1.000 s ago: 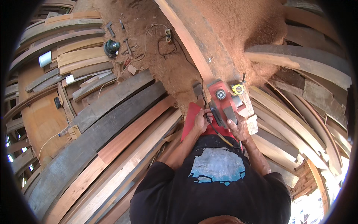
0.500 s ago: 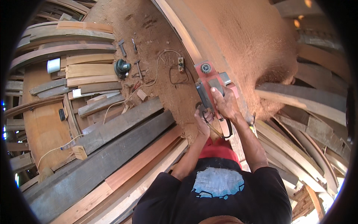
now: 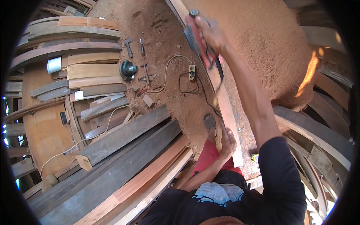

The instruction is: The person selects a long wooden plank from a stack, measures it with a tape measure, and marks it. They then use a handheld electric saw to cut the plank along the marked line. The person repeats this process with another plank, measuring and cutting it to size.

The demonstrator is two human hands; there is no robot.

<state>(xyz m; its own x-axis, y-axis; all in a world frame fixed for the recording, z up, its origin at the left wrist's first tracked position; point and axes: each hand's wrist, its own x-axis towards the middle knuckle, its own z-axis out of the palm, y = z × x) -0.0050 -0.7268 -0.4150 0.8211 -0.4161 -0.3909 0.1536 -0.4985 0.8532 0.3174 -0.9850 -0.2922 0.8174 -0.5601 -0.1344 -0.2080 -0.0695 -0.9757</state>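
A red electric hand planer (image 3: pixel 200 39), slightly blurred, sits far along a long light wooden plank (image 3: pixel 226 108). My right hand (image 3: pixel 213 34) is wrapped round the planer's top handle, with that arm stretched forward. From the planer's rear, a dark power cord (image 3: pixel 220 73) trails back over the plank. Close to my body, my left hand (image 3: pixel 227 141) grips the left edge of the plank near its near end; its lower fingers are partly hidden. Part of the cord runs down close to this hand.
Reddish shavings (image 3: pixel 258 45) heap right of the plank. On the ground to the left lie a socket strip (image 3: pixel 192 72), a hammer (image 3: pixel 146 73), another hammer (image 3: pixel 128 48) and a green power tool (image 3: pixel 128 70). Stacked timber (image 3: pixel 123 150) fills the left; beams (image 3: pixel 315 129) lie right. My sandalled foot (image 3: pixel 210 122) stands beside the plank.
The planer has moved forward and slightly left along the plank, pushed by my right hand. My left hand has left the cord by the planer and come back to the plank's near end.
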